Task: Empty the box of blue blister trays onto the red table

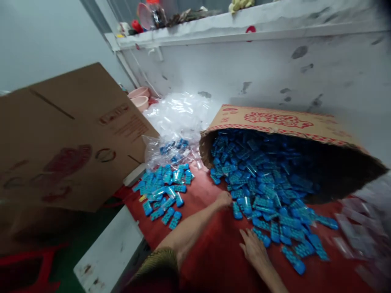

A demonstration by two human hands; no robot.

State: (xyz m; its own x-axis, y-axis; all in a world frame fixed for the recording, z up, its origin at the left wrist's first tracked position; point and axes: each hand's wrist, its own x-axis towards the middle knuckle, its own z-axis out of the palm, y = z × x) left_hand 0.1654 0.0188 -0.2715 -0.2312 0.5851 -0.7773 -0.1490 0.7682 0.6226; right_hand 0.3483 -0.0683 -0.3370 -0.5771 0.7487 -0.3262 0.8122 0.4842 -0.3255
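Note:
A cardboard box (pixel 284 122) lies on its side on the red cloth (pixel 214 260), and many small blue packets (pixel 262 191) spill out of its mouth. My left hand (pixel 224 199) reaches forward to the edge of that spill, fingers curled against the packets. My right hand (pixel 253 246) rests flat on the cloth, fingers spread, its fingertips touching the nearest blue packets. A second, smaller pile of blue packets (pixel 166 191) lies to the left. Whether the left hand grips a packet is hidden.
A heap of clear plastic bags (pixel 180 118) lies behind the small pile. A large brown carton (pixel 67 138) leans at the left. More clear bags (pixel 363 228) are blurred at the right. A white wall (pixel 275 69) with a cluttered ledge stands behind.

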